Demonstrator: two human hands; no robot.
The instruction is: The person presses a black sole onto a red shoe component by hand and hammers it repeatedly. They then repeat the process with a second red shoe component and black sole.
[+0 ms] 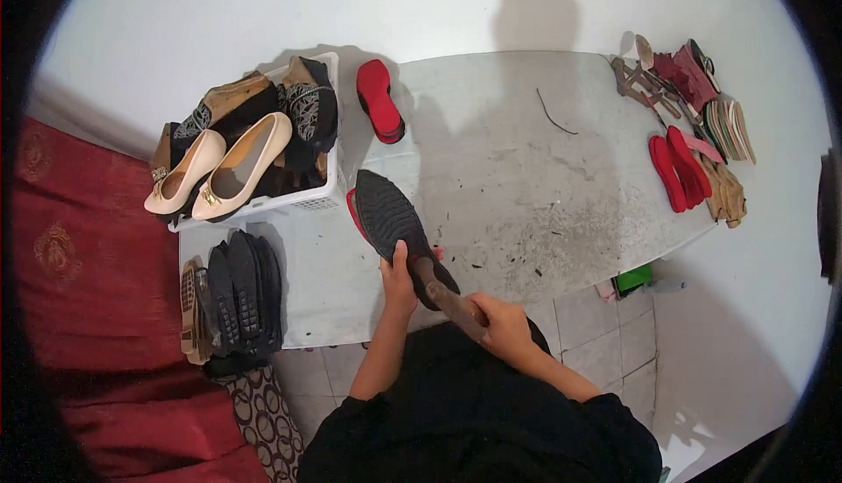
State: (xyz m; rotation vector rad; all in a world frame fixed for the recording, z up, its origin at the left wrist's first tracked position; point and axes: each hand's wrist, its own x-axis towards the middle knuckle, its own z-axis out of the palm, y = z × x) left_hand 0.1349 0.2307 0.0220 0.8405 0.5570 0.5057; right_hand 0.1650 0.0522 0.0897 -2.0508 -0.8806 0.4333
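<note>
My left hand (399,281) grips a black ridged shoe sole (390,211), with a red edge showing along its upper left side. The sole is held over the near edge of the table. My right hand (504,325) is closed around the wooden handle of a tool (458,308). The tool's far end lies against the heel part of the sole, and its exact shape is hard to make out. Beyond the sole, a red insole piece with a black edge (379,102) rests on the table.
A white basket (331,176) of shoes, beige pumps (241,167) on top, stands at the left. Black soles (241,294) are stacked below it. Red pieces (680,167) and straps lie far right. Dark scraps and a thin black strip (554,115) dot the table (491,176).
</note>
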